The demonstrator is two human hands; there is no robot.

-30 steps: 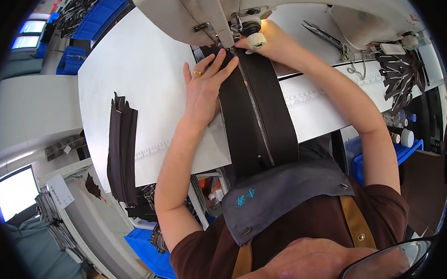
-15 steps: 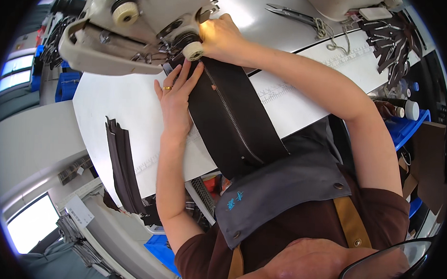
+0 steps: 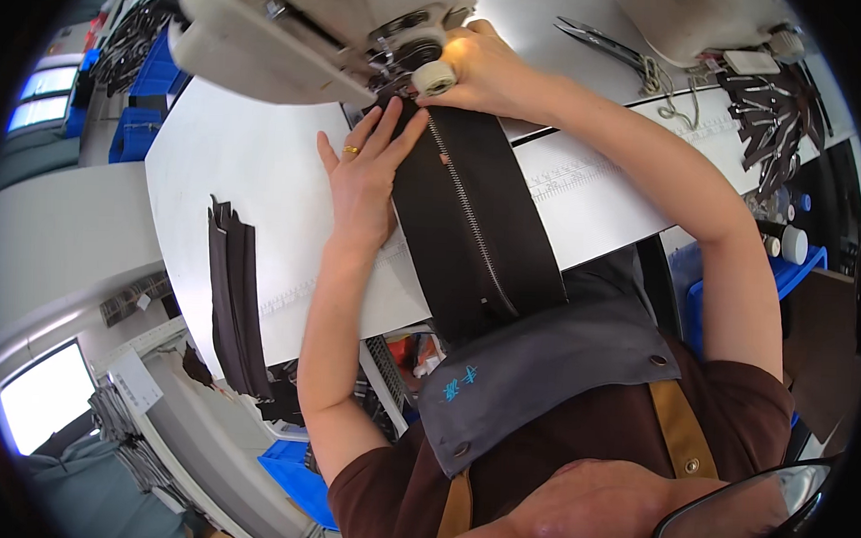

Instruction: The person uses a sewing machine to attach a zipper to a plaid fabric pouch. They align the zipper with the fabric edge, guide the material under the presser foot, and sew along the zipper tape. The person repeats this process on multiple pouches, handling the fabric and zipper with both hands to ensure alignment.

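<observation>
Dark fabric with a metal zipper (image 3: 470,213) runs from under the head of a sewing machine (image 3: 296,46) down toward my lap. My left hand (image 3: 367,172) lies flat on the fabric's left edge, fingers spread, fingertips close to the machine's needle area. On the far right side of the machine head, my right hand (image 3: 485,72) has its fingers bent at the fabric's top edge, lit by the machine lamp. Its fingertips are partly hidden behind the machine, so what they grip cannot be made out. The needle itself is hidden too.
Several dark zippers (image 3: 232,300) lie at the table's left edge. Scissors (image 3: 600,42) and a tangle of cord (image 3: 669,92) rest behind my right forearm. A bunch of zippers with metal pulls (image 3: 768,120) sits at the far right. Ruler markings (image 3: 585,178) cross the white table (image 3: 192,166).
The view has shifted, so the machine, table and hands appear further right. Both hands keep nearly the same hold at the machine, and the fabric shows little movement.
</observation>
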